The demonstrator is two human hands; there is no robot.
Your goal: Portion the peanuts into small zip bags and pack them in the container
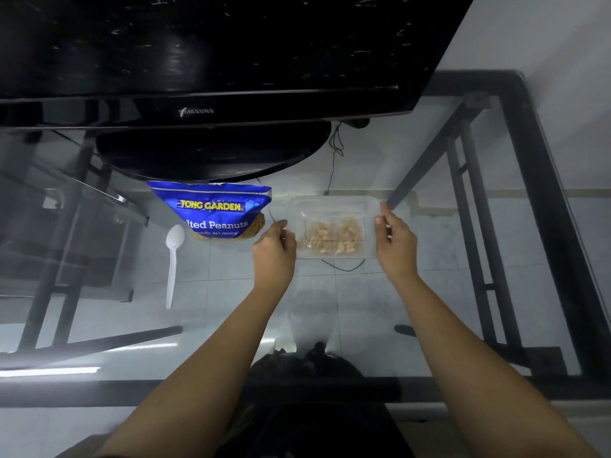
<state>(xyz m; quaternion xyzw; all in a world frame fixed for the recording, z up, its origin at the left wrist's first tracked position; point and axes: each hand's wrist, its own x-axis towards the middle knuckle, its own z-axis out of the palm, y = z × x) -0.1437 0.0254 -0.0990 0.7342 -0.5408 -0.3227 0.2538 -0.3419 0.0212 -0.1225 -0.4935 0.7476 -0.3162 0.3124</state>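
A clear plastic container (330,203) sits on the glass table, with small zip bags of peanuts (334,239) inside it. My left hand (274,249) is at the container's left edge, fingers curled against it. My right hand (395,239) is at its right edge, thumb and fingers on the rim. Whether a lid is on the container is hard to tell. A blue Tong Garden salted peanuts bag (215,213) lies to the left, near the TV base. Left of that bag lies a white plastic spoon (172,262).
A black TV (211,47) on an oval stand (211,153) fills the back of the glass table (330,309). The table's black frame (542,206) runs along the right and near edges. A thin black cable (342,267) lies under the container's near side.
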